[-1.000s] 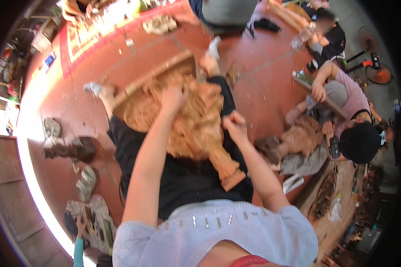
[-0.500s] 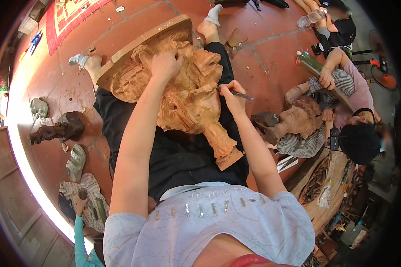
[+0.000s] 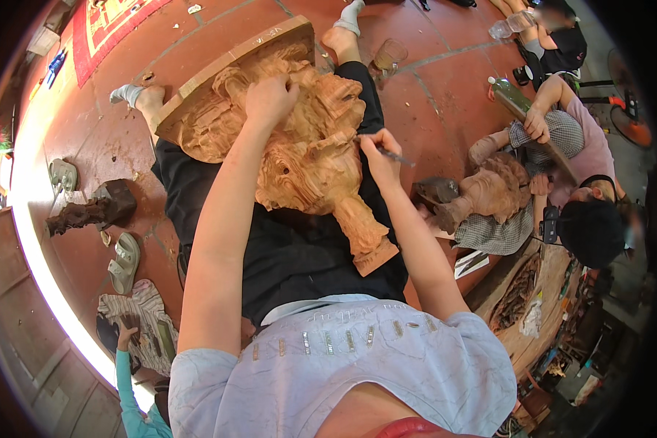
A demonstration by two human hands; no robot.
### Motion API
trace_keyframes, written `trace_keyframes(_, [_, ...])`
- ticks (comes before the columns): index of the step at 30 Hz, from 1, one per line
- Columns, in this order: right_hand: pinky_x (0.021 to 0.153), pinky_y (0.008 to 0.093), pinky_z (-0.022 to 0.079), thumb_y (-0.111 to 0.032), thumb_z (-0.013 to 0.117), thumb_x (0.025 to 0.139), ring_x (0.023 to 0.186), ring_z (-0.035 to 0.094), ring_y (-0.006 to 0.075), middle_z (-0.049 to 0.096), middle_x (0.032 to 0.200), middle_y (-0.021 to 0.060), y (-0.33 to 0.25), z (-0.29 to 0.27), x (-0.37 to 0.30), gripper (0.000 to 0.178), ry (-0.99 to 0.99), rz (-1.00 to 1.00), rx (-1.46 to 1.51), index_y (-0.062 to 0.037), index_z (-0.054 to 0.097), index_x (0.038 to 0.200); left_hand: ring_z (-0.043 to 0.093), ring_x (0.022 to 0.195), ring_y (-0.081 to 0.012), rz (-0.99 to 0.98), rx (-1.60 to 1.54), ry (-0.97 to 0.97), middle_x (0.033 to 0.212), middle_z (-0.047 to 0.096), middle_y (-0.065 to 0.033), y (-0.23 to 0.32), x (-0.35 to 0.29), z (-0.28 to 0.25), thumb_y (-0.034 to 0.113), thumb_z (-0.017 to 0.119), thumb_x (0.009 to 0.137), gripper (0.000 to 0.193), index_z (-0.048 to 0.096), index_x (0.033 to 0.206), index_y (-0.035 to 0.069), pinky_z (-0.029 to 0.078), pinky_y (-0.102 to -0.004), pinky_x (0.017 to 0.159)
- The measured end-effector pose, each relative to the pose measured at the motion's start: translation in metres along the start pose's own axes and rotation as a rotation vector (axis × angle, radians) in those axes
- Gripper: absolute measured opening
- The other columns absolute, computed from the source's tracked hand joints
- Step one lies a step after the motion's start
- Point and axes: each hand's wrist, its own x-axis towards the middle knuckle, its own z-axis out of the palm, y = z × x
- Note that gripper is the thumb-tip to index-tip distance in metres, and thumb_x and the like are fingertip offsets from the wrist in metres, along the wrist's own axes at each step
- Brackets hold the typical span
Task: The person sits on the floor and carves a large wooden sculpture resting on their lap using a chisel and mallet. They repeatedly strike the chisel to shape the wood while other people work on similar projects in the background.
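A large carved wood sculpture [image 3: 310, 171] with a flat base board lies across my lap, base toward my feet. Deep folds and ridges cover it, and a narrow carved end points back toward my body. My left hand [image 3: 270, 101] presses on its upper part, fingers curled over the ridges and partly hidden. At the sculpture's right edge, my right hand [image 3: 382, 157] grips a slim dark carving tool [image 3: 398, 156]. The tool's tip touches or nearly touches the wood; I cannot tell which.
To the right, a person works on another wood carving [image 3: 493, 186] with a long flat board or tool. A drinking glass [image 3: 390, 55] stands on the tiled floor. On the left lie a dark wood piece [image 3: 95, 206], sandals [image 3: 124, 263] and a striped cloth [image 3: 150, 314] near another person's hand.
My right hand and its tool have shifted very slightly along the sculpture's edge. My left hand stays on the wood. At the lower left, the other person's hand has moved a little.
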Motion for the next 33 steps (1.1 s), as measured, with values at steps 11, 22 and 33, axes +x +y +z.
trace_keyframes(11, [0.056,0.0239,0.039,-0.008,0.065,0.082,0.061,0.045,0.0047,0.053,0.063,-0.0019,-0.006,0.002,0.003,0.022,0.032,0.006,-0.009,-0.0027,0.05,0.068,0.063,0.082,-0.034,-0.009,-0.03,0.021,0.082,0.068,-0.0154,0.002,-0.001,0.001,0.037,0.051,0.086,0.033,0.066,0.089,0.007,0.041,-0.044,0.084])
trace_keyframes(22, [0.052,0.0287,0.048,-0.015,0.065,0.082,0.055,0.062,0.0129,0.065,0.069,0.009,-0.077,-0.02,0.026,0.024,-0.334,0.338,-0.18,0.0012,0.057,0.067,0.062,0.091,-0.0334,0.326,-0.64,-0.086,0.094,0.065,-0.019,0.057,-0.046,-0.008,0.036,0.053,0.09,0.038,0.065,0.096,0.001,0.046,-0.0413,0.081])
trace_keyframes(33, [0.063,0.0283,0.053,-0.013,0.066,0.086,0.07,0.065,0.0142,0.066,0.082,0.006,-0.043,-0.012,0.112,0.02,-0.612,0.363,0.334,0.0,0.064,0.101,0.063,0.074,-0.0173,-0.2,-1.497,-0.184,0.076,0.066,-0.0091,0.048,-0.014,-0.017,0.039,0.044,0.1,0.044,0.061,0.084,0.002,0.05,-0.0295,0.072])
